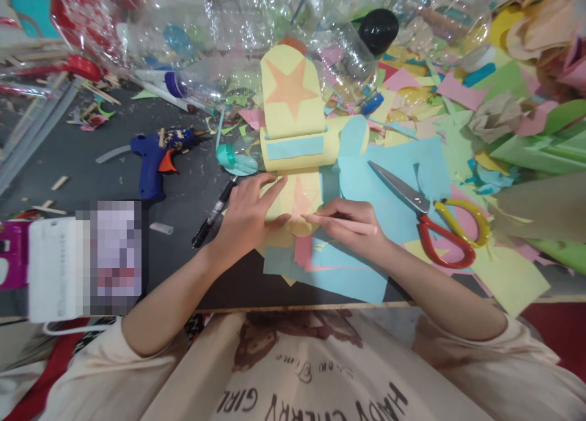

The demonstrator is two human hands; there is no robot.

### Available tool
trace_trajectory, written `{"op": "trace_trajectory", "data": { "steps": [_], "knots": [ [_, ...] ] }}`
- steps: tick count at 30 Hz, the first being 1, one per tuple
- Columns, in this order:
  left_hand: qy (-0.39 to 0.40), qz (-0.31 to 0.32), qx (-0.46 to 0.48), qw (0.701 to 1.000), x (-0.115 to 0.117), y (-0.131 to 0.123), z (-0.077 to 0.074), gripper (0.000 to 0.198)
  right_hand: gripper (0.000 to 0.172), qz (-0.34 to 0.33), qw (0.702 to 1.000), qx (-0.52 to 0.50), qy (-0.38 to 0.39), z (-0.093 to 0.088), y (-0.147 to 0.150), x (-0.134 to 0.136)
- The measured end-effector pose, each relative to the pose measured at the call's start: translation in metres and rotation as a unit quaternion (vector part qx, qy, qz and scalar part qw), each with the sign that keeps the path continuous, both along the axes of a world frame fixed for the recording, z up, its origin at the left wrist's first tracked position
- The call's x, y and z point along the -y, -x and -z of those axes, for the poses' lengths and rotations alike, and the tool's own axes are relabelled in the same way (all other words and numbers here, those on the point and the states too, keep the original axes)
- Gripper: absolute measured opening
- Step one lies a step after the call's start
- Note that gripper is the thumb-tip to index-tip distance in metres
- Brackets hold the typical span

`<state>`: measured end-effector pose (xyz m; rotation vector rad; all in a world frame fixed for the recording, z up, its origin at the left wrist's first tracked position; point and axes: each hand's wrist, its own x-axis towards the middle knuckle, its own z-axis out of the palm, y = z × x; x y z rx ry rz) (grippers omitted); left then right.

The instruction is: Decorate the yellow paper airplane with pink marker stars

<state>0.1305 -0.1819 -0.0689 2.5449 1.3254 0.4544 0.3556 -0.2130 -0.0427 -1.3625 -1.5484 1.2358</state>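
Observation:
My left hand (249, 216) lies flat with fingers spread on a yellow paper piece (297, 207) that bears an orange star. My right hand (354, 223) is closed on a pink pencil (341, 224), whose tip touches that yellow piece. Just behind stands a yellow paper-covered bottle craft (293, 113) with an orange star and a light blue strip. Blue and pink paper sheets (348, 268) lie under both hands.
Red-and-yellow scissors (433, 216) lie on blue paper to the right. A blue glue gun (158, 155) and a black marker (214, 212) sit on the left. Clear plastic bottles (220, 36) crowd the back. Coloured paper scraps (503, 140) pile at the right. A white device (52, 268) is near left.

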Motion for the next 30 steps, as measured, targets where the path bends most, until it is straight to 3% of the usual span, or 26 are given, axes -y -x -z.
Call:
{"op": "trace_trajectory", "data": {
  "steps": [14, 20, 25, 30],
  "knots": [
    [0.005, 0.002, 0.009, 1.0, 0.0, 0.0, -0.001, 0.056, 0.025, 0.008, 1.0, 0.007, 0.011, -0.001, -0.002, 0.001],
    [0.016, 0.0, 0.002, 1.0, 0.0, 0.0, 0.0, 0.054, 0.017, -0.052, 0.998, -0.016, 0.039, 0.002, -0.005, 0.0],
    [0.013, -0.002, 0.002, 1.0, 0.0, 0.001, 0.002, 0.054, 0.023, 0.016, 0.996, -0.06, 0.058, 0.002, -0.006, -0.006],
    [0.005, 0.004, 0.002, 1.0, 0.0, 0.0, 0.001, 0.055, 0.028, 0.022, 0.994, -0.085, 0.071, 0.0, -0.007, -0.011]
  ]
}}
